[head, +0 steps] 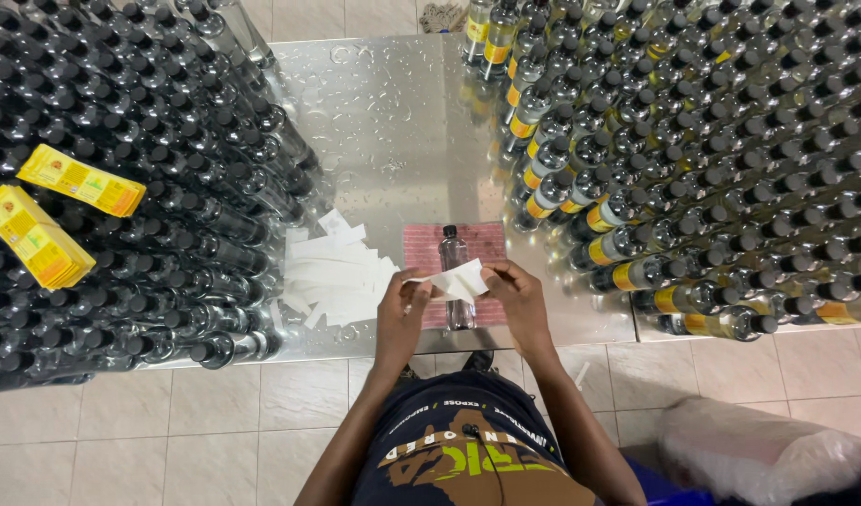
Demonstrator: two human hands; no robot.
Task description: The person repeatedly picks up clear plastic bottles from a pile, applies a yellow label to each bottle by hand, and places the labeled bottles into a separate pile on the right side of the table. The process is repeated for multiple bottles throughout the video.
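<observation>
Starting on the far left, we've got two stacks of yellow labels (51,208) sitting on top of a huge crowd of unlabelled clear bottles with black caps (149,178), all packed tight on the shiny wet metal table (393,122). Next over is a loose pile of white backing strips (332,272), just beside our left hand (399,314). That hand is pinched onto one end of a white paper strip (454,279), and our right hand (516,298) has the other end, so both are closed on it in a fine fingertip grip. The strip looks featherlight, floppy and easy to crease or tear, so we'd say the corners or edges are the place to grab it; whether it's a sticky label or just backing we can't really tell from here. Right behind it a single small clear bottle (455,272) lies on a pink cloth (423,253), probably light and a bit slippery given the droplets around. On the right, rows of yellow-labelled bottles (693,187) crowd close, leaving only a narrow working gap.
</observation>
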